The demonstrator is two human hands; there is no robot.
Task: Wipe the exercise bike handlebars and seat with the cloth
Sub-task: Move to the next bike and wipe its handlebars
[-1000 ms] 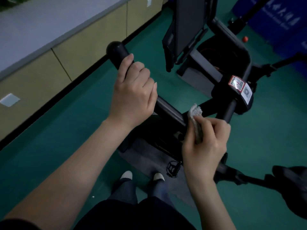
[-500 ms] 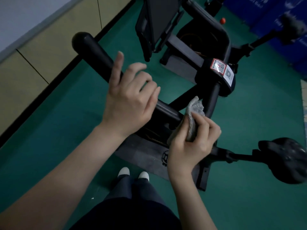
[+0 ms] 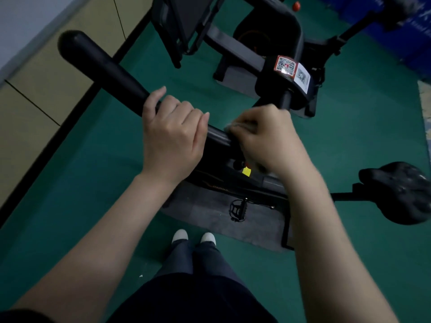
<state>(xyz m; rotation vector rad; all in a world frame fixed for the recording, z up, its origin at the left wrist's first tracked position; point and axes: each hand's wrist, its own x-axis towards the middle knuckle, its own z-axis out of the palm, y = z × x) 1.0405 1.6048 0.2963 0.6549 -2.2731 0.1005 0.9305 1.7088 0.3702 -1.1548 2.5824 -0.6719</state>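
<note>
The black handlebar (image 3: pixel 102 66) of the exercise bike runs from upper left toward the centre. My left hand (image 3: pixel 172 134) grips the bar around its middle. Just to the right, my right hand (image 3: pixel 268 141) holds the pale cloth (image 3: pixel 235 127) wrapped over the same bar; only a blurred edge of the cloth shows under the fingers. The black seat (image 3: pixel 401 192) sits at the right edge on its post.
The bike's stem carries QR-code stickers (image 3: pixel 291 68). A pedal (image 3: pixel 238 209) and a grey floor mat (image 3: pixel 221 220) lie below the bar, by my feet (image 3: pixel 193 236). Another black machine (image 3: pixel 186 24) stands behind. A beige wall (image 3: pixel 46 78) borders the green floor on the left.
My left hand closed back round the bar after its fingers had lifted. My right hand moved up with the cloth from beside the stem onto the bar, next to the left hand.
</note>
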